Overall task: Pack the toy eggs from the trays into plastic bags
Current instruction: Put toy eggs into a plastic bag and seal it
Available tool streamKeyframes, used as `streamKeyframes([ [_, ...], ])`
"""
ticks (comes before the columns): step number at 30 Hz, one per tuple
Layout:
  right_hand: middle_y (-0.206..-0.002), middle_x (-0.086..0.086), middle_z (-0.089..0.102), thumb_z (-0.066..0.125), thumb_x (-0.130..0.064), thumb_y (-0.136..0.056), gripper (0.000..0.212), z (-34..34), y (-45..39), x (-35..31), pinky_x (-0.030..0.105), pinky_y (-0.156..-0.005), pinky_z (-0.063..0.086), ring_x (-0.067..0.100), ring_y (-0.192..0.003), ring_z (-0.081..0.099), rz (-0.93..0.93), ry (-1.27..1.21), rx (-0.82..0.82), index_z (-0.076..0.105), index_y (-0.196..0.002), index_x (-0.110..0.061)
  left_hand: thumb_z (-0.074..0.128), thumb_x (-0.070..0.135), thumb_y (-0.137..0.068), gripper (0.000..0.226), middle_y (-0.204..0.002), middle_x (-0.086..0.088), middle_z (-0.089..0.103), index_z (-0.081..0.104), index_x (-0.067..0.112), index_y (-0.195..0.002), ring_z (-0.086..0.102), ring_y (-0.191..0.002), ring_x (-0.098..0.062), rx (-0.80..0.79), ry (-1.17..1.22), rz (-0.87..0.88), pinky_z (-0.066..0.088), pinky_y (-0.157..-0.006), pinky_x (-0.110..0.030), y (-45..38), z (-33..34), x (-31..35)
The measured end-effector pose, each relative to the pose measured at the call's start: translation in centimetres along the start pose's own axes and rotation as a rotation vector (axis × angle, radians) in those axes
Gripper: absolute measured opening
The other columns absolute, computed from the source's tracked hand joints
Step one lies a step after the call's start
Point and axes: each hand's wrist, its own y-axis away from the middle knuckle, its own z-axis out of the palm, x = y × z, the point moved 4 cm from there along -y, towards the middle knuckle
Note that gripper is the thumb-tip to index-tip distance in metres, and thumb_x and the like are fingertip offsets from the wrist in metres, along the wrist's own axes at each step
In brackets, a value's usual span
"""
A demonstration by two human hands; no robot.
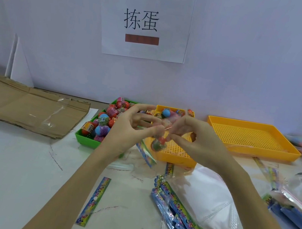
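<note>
Plastic bag (158,142), egg (159,145) inside: hanging below pinching left hand (132,129) and right hand (188,137), long axis vertical, mouth uppermost.

This looks like a small packing or sorting station in a workshop. A printed paper sign (145,20) with two Chinese characters is taped to the plain white wall. Below it, a white surface (11,162) carries perforated plastic trays: a green tray (84,136) heaped with toy eggs (104,119), an orange tray (177,157) and a second, larger orange tray (252,137). Stacks of printed header cards (189,218), clear plastic bags (206,197) and flattened cardboard (20,104) lie around them.
</note>
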Motion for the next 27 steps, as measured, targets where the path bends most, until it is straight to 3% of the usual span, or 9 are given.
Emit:
streamKeyframes([
  [4, -0.084, -0.018, 0.07, 0.069, -0.011, -0.096, 0.016, 0.7, 0.2, -1.1, 0.007, -0.069, 0.04, 0.004, -0.085, 0.066, -0.165, 0.058, 0.056, 0.067, -0.103, -0.026, 0.092, 0.031, -0.077, 0.066, -0.113, 0.013, 0.076, 0.062, 0.033, -0.135, 0.073, -0.101, -0.009, -0.174, -0.105, 0.01, 0.059, -0.084, -0.023, 0.3, 1.0, -0.1],
  [9, -0.084, -0.013, 0.075, 0.062, -0.01, -0.1, 0.02, 0.7, 0.4, -2.3, 0.019, -0.068, 0.045, 0.013, -0.087, 0.07, -0.203, -0.036, 0.057, 0.076, -0.096, -0.023, 0.088, 0.022, -0.085, 0.042, -0.095, 0.009, 0.077, 0.069, 0.028, -0.122, 0.071, -0.079, -0.01, -0.373, -0.054, -0.019, 0.054, -0.073, -0.018, 0.9, 2.0, 0.0],
  [12, -0.084, -0.007, 0.075, 0.057, -0.014, -0.104, 0.024, -0.7, 0.3, -2.5, 0.036, -0.066, 0.053, 0.019, -0.083, 0.072, -0.21, -0.106, 0.205, 0.076, -0.09, -0.017, 0.09, 0.022, -0.08, 0.04, -0.094, 0.002, 0.079, 0.073, 0.022, -0.116, 0.075, -0.075, -0.013, -0.261, -0.087, -0.007, 0.058, -0.069, -0.02, 0.5, 1.1, 0.0],
  [15, -0.087, -0.004, 0.076, 0.053, -0.014, -0.105, 0.022, -1.9, 0.1, -1.4, 0.023, -0.064, 0.053, 0.019, -0.084, 0.075, -0.146, -0.23, 0.399, 0.073, -0.097, -0.012, 0.092, 0.038, -0.07, 0.043, -0.089, 0.005, 0.077, 0.072, 0.026, -0.106, 0.074, -0.075, -0.014, -0.037, -0.209, 0.026, 0.062, -0.074, -0.034, 0.1, -0.1, -0.3],
  [17, -0.09, -0.003, 0.076, 0.052, -0.008, -0.105, 0.019, -1.4, -0.4, 0.0, 0.021, -0.064, 0.052, 0.015, -0.086, 0.075, -0.058, -0.209, 0.416, 0.07, -0.103, -0.013, 0.093, 0.041, -0.068, 0.048, -0.087, 0.007, 0.076, 0.07, 0.027, -0.108, 0.073, -0.079, -0.012, 0.09, -0.238, 0.041, 0.062, -0.078, -0.035, 0.0, -0.7, -0.4],
  [20, -0.112, -0.003, 0.074, 0.049, -0.003, -0.104, 0.028, 1.4, -1.9, 2.3, 0.035, -0.08, 0.06, 0.011, -0.102, 0.069, 0.073, 0.058, 0.186, 0.069, -0.118, -0.018, 0.095, 0.035, -0.07, 0.054, -0.086, 0.005, 0.076, 0.068, 0.027, -0.115, 0.073, -0.077, -0.008, 0.163, -0.178, 0.048, 0.06, -0.069, -0.022, -0.1, -1.0, -0.5],
  [22, -0.132, -0.002, 0.068, 0.046, 0.002, -0.103, 0.041, 3.3, -3.3, 3.1, 0.032, -0.097, 0.055, 0.016, -0.12, 0.063, 0.076, 0.172, 0.006, 0.066, -0.131, -0.02, 0.096, 0.032, -0.07, 0.055, -0.084, 0.001, 0.074, 0.067, 0.026, -0.117, 0.073, -0.074, -0.008, 0.161, -0.151, 0.046, 0.06, -0.066, -0.021, -0.1, -0.9, -0.5],
  [25, -0.143, 0.003, 0.061, 0.047, 0.007, -0.1, 0.047, 5.5, -5.6, 3.4, 0.027, -0.108, 0.043, 0.021, -0.134, 0.052, 0.002, 0.299, -0.187, 0.063, -0.138, -0.014, 0.096, 0.031, -0.07, 0.058, -0.088, -0.001, 0.075, 0.067, 0.027, -0.12, 0.074, -0.082, -0.011, 0.136, -0.143, 0.033, 0.063, -0.077, -0.032, 0.0, -0.7, -0.4],
  [27, -0.136, 0.006, 0.062, 0.053, 0.005, -0.097, 0.04, 6.7, -6.6, 3.8, 0.033, -0.103, 0.045, 0.027, -0.128, 0.051, 0.004, 0.394, -0.243, 0.066, -0.132, -0.011, 0.096, 0.028, -0.071, 0.06, -0.091, -0.003, 0.075, 0.066, 0.026, -0.123, 0.075, -0.086, -0.018, 0.101, -0.088, 0.021, 0.064, -0.08, -0.044, 0.0, -0.5, -0.3],
])
